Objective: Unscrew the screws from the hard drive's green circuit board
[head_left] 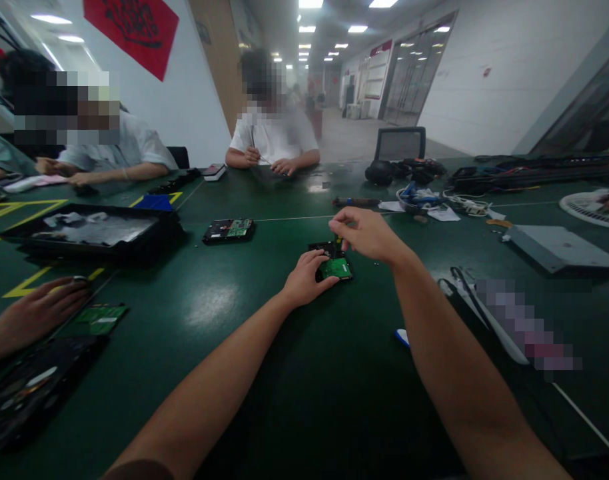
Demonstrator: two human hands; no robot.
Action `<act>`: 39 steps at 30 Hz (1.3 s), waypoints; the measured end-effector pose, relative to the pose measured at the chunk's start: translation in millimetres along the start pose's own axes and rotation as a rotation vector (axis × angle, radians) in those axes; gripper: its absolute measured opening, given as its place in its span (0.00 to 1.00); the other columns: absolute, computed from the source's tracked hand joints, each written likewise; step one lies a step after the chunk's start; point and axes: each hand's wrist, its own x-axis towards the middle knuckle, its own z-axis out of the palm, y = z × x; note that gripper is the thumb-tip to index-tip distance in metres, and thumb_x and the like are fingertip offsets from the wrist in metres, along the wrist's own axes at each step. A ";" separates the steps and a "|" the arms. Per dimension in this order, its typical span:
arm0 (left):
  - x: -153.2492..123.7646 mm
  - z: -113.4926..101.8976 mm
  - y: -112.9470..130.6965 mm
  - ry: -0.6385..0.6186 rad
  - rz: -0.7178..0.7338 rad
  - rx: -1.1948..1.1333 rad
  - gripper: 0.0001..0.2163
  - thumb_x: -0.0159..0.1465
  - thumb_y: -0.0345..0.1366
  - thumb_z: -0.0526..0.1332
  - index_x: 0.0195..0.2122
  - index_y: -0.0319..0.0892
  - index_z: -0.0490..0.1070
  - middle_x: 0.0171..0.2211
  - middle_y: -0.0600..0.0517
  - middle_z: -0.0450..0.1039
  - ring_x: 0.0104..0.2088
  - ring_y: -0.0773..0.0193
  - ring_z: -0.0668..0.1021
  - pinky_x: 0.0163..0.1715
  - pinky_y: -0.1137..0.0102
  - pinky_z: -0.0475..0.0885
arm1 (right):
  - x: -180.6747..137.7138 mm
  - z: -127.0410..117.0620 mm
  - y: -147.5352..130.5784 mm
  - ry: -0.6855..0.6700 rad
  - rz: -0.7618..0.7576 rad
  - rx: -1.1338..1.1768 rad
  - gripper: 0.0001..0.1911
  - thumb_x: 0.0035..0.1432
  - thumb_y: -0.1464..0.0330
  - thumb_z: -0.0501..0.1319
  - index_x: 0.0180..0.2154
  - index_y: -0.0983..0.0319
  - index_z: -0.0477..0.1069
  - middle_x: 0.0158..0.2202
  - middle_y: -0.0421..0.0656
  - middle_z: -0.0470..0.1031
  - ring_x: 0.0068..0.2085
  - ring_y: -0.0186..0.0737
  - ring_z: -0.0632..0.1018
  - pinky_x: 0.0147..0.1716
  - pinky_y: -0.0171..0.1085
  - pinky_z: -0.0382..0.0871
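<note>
A hard drive point(337, 269) lies on the dark green table with its green circuit board facing up. My left hand point(306, 279) grips it from the left, fingers over the far side and thumb along the near edge. Above the drive's far right part, my right hand point(368, 235) pinches a small screwdriver point(339, 241) held upright, its tip pointing down at the drive. Most of the handle is covered by my fingers, and I cannot tell whether the tip sits in a screw.
Another hard drive point(228, 230) lies farther left, near a black tray point(92, 230). A co-worker's hand point(39, 310) rests by a loose circuit board point(95, 320). Rightward are a larger screwdriver point(357, 202), bundled cables point(419, 197), a grey metal box point(559, 248) and a lanyard point(489, 323).
</note>
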 end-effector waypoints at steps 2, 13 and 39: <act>0.2 0.0 -0.6 -0.003 0.004 0.003 0.28 0.64 0.53 0.66 0.61 0.45 0.70 0.65 0.43 0.66 0.68 0.47 0.65 0.68 0.49 0.64 | 1.7 0.8 4.4 -0.020 0.014 0.046 0.12 0.68 0.59 0.58 0.42 0.60 0.75 0.29 0.42 0.78 0.27 0.38 0.79 0.29 0.38 0.71; 0.3 3.3 -2.7 0.008 0.004 0.000 0.28 0.64 0.53 0.66 0.60 0.45 0.70 0.65 0.43 0.66 0.68 0.47 0.65 0.67 0.49 0.65 | 1.5 -5.8 -1.0 0.103 0.004 -0.204 0.09 0.64 0.64 0.60 0.35 0.61 0.76 0.35 0.45 0.80 0.31 0.39 0.76 0.34 0.40 0.67; 0.6 0.9 -0.4 0.000 -0.004 -0.015 0.27 0.63 0.53 0.67 0.59 0.45 0.70 0.65 0.42 0.66 0.68 0.47 0.65 0.68 0.49 0.63 | 2.4 -0.9 2.9 0.024 -0.011 -0.092 0.13 0.69 0.60 0.56 0.42 0.59 0.76 0.32 0.43 0.79 0.30 0.39 0.77 0.32 0.39 0.68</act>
